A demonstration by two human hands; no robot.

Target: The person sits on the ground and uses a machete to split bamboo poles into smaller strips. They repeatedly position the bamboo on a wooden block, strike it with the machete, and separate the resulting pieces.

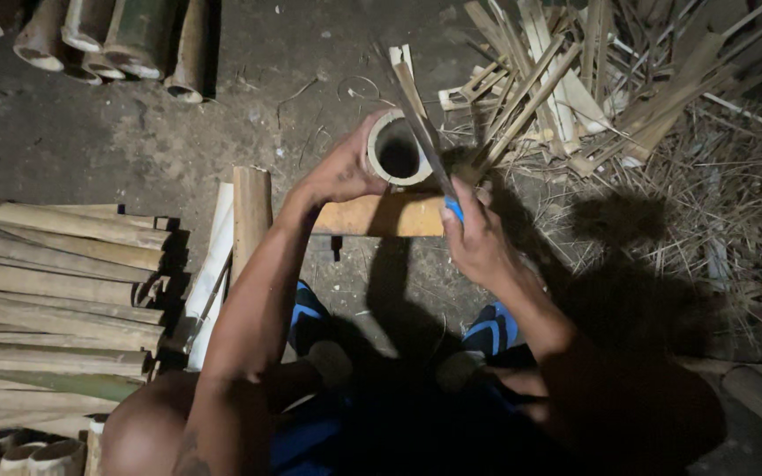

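A hollow bamboo section (396, 148) stands upright on a wooden block (381, 216), its open end facing up. My left hand (339, 169) is wrapped around its left side, holding it steady. My right hand (476, 238) grips the blue handle of a long knife (416, 115). The blade lies across the right part of the bamboo's rim and points away from me. A thin split strip of bamboo sticks up beside the blade.
Split bamboo strips (557, 79) and shavings lie heaped at the upper right. Whole bamboo poles (55, 291) are stacked at the left, cut tubes (108, 40) at the upper left. A short log (250, 211) stands left of the block. My feet in blue sandals (491, 330) rest below.
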